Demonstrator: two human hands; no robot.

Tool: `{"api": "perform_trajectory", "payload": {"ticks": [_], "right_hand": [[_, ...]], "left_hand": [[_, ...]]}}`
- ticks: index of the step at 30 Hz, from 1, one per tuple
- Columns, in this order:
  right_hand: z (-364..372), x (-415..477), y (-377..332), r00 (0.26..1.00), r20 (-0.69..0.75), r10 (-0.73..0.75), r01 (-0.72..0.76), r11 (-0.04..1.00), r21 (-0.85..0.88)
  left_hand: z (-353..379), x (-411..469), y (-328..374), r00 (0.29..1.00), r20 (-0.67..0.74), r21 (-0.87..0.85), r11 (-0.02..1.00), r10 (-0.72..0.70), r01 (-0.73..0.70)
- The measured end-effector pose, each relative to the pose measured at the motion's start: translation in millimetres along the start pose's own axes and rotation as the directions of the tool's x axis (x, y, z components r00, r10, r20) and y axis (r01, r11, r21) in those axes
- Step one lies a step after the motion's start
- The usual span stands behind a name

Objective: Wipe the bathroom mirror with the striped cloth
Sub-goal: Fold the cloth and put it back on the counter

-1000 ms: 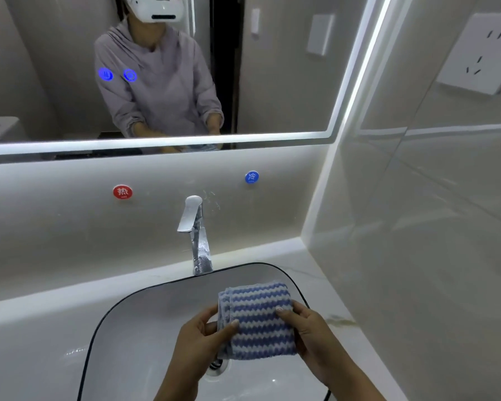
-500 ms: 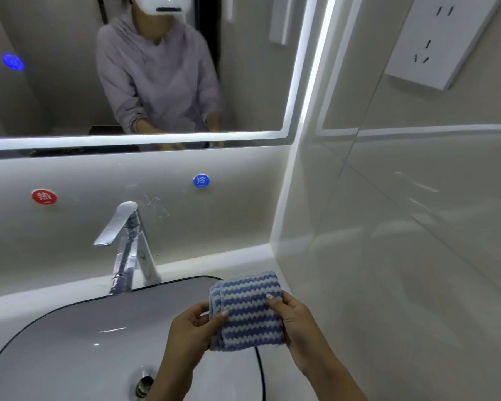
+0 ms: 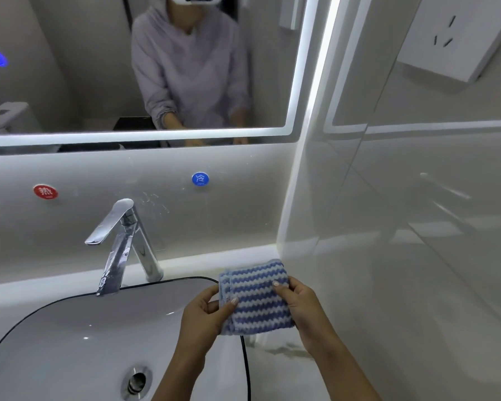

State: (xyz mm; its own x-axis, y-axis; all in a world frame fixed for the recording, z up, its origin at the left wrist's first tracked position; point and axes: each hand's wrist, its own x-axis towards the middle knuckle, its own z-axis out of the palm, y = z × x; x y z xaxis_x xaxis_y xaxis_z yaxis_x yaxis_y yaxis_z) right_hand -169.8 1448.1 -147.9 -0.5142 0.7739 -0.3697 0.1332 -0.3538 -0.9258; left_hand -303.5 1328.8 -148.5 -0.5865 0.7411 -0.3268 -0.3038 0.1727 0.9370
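A lit-edged bathroom mirror (image 3: 70, 68) hung far above a white sink (image 3: 70, 342) and chrome faucet (image 3: 119, 241). Near the sink's right rim, the folded striped cloth (image 3: 258, 299) was pinched between the left hand (image 3: 203, 316) and right hand (image 3: 304, 311).

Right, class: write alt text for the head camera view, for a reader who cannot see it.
Two hands, the left hand and right hand, hold a folded blue-and-white striped cloth above the right edge of a white sink. A chrome tap stands behind it, below the lit mirror, which reflects a person in a grey hoodie.
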Motion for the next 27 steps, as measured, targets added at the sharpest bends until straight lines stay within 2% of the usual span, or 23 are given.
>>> {"api": "perform_trajectory", "payload": {"ticks": [8, 16, 23, 27], "right_hand": [[-10, 30, 3, 0.997, -0.063, 0.043, -0.042, 0.999, 0.020], [-14, 88, 3, 0.993, -0.093, 0.076, -0.075, 0.997, 0.017], [-17, 153, 12, 0.982, -0.138, 0.132, -0.144, 0.986, -0.086], [-16, 182, 26, 0.972, -0.157, 0.174, -0.189, 0.978, -0.085]], "left_hand": [[13, 31, -8, 1.000, 0.011, 0.068, 0.998, 0.003, -0.003], [29, 88, -15, 0.998, -0.067, 0.138, 0.990, 0.010, 0.000], [39, 144, -31, 0.994, -0.085, 0.199, 0.977, -0.065, 0.081], [45, 170, -40, 0.989, -0.128, 0.246, 0.964, -0.075, 0.105]]}}
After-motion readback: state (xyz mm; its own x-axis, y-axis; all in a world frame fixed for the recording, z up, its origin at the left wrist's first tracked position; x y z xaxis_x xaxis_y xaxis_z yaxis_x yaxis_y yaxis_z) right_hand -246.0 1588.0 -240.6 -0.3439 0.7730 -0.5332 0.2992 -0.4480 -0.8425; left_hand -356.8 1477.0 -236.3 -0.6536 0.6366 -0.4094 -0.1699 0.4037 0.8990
